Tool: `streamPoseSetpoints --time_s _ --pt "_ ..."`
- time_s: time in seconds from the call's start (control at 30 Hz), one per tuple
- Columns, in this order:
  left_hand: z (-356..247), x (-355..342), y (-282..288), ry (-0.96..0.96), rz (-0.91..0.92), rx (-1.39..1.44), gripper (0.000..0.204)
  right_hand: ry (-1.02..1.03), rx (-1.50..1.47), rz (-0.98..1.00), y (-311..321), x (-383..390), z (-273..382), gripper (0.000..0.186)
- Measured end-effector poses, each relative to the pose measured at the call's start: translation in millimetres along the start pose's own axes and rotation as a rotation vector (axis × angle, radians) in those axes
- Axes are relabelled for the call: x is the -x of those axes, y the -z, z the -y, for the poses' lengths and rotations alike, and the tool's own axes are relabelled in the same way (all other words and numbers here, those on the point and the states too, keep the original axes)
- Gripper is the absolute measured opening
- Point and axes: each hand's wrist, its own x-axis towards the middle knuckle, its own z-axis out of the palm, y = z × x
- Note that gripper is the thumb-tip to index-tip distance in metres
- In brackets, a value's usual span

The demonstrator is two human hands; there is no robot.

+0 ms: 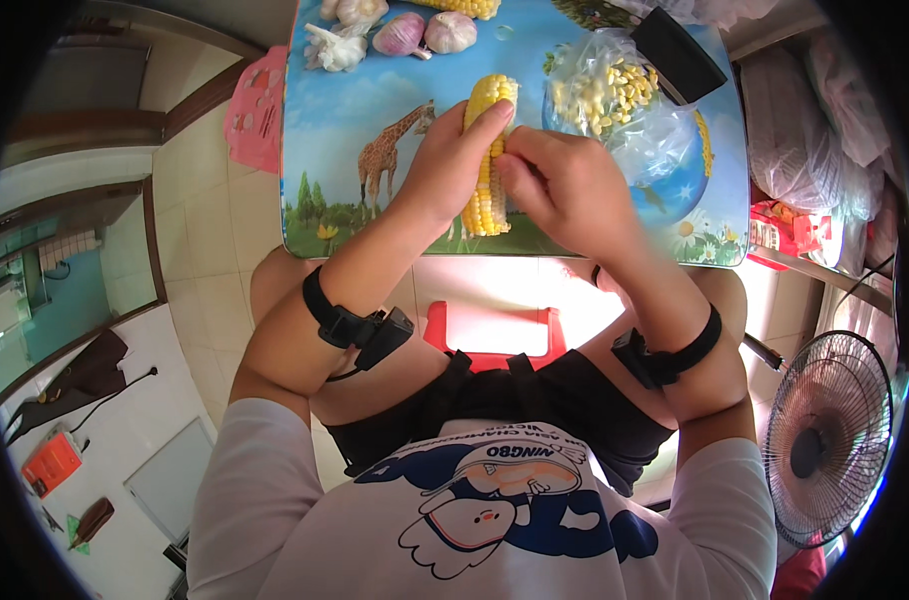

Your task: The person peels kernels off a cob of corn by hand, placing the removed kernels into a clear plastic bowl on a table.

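Observation:
My left hand is wrapped round an ear of corn, its thumb lying along the upper part. The corn stands lengthwise over the near part of the table, with a strip along its right side looking bare of kernels. Against that side my right hand is closed, fingers curled and thumb pressed to the cob. Its fingertips are partly hidden. Just beyond the right hand, a clear plastic bag lies open with loose yellow kernels in it.
Garlic bulbs and another ear of corn lie at the table's far left. A black box-like object stands beside the bag. A fan is at my right, a red stool below the table, and a pink plastic item at its left edge.

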Motion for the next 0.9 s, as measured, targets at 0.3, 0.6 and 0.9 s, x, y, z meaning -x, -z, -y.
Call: streamPoseSetpoints --time_s 0.3,0.6,0.9 --pt "-9.3 5.3 -1.8 0.133 -0.002 -0.041 0.041 -0.334 -0.297 -0.434 78.4 -5.5 -57.2 0.022" --pt "-6.6 4.9 -1.8 0.118 -0.038 -0.013 0.039 -0.53 -0.144 -0.249 67.6 -12.7 -77.9 0.024" --pt "-6.3 3.7 -1.7 0.102 -0.007 -0.016 0.039 -0.402 -0.141 -0.387 70.5 -9.1 -80.7 0.014"
